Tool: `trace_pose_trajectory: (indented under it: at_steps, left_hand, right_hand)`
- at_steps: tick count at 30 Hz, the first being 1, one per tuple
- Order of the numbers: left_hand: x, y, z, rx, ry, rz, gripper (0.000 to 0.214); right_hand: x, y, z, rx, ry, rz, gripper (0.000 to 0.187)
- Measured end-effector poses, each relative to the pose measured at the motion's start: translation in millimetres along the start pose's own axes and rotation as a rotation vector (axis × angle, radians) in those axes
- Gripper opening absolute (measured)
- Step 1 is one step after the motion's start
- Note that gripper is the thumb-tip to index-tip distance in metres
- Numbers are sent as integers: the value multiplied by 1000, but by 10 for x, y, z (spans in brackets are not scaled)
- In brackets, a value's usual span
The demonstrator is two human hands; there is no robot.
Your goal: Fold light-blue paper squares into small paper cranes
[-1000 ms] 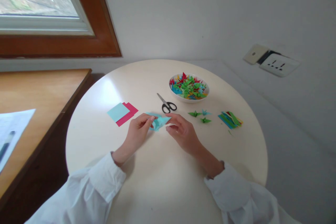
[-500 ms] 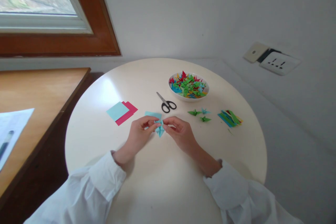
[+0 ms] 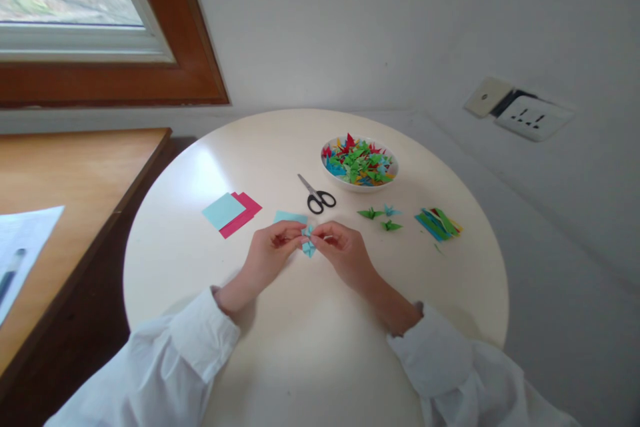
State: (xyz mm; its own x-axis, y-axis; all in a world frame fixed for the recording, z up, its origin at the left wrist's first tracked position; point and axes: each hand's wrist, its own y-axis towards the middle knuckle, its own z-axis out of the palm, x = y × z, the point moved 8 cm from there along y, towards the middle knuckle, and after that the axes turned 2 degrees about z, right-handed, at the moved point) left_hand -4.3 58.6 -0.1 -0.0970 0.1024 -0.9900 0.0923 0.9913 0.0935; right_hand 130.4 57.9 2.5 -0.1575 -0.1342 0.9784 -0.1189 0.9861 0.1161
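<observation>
Between my hands is a small piece of light blue origami paper, folded to a point at its lower end. My left hand pinches its left side between thumb and fingers. From the other side, my right hand grips it the same way; fingertips cover part of the folds. Just behind my left fingers lies a flat light blue sheet, partly hidden. Scissors with black handles rest beyond my hands, blades pointing away to the left.
A white bowl full of colourful paper cranes stands at the back of the round table. Small cranes and a stack of paper strips lie to the right. Blue and pink square sheets lie left.
The folded paper has shifted slightly right and up, its outline is narrower, and my fingertips have come closer together on it. Everything else on the table stays put.
</observation>
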Motion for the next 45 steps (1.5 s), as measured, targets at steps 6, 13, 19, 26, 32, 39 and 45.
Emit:
trace_pose_trajectory:
  at_steps: [6,13,19,26,32,39,45]
  left_hand:
    - [-84,24,43,82,88,46,14]
    - [-79,44,61,100,18,4,19]
    - [10,54,-14,-2,-120,-99,18]
    - [66,46,7,16,-171,-95,17]
    - [-5,51,12,19,-202,-3,9]
    - [-58,32,12,28,-71,-3,13]
    - [-189,17,9,44,53,133,20]
  right_hand:
    - [42,-9,0,8,-44,-71,7]
    - [25,-18,-12,-22,62,-84,10]
    - [61,-31,-28,-12,196,-111,28]
    - [-32,-24,54,42,222,-19,33]
    - [-39,-27,65,33,227,2,29]
    - [-40,-19,65,17,283,32,31]
    - [-58,-5,60,22,326,50,31]
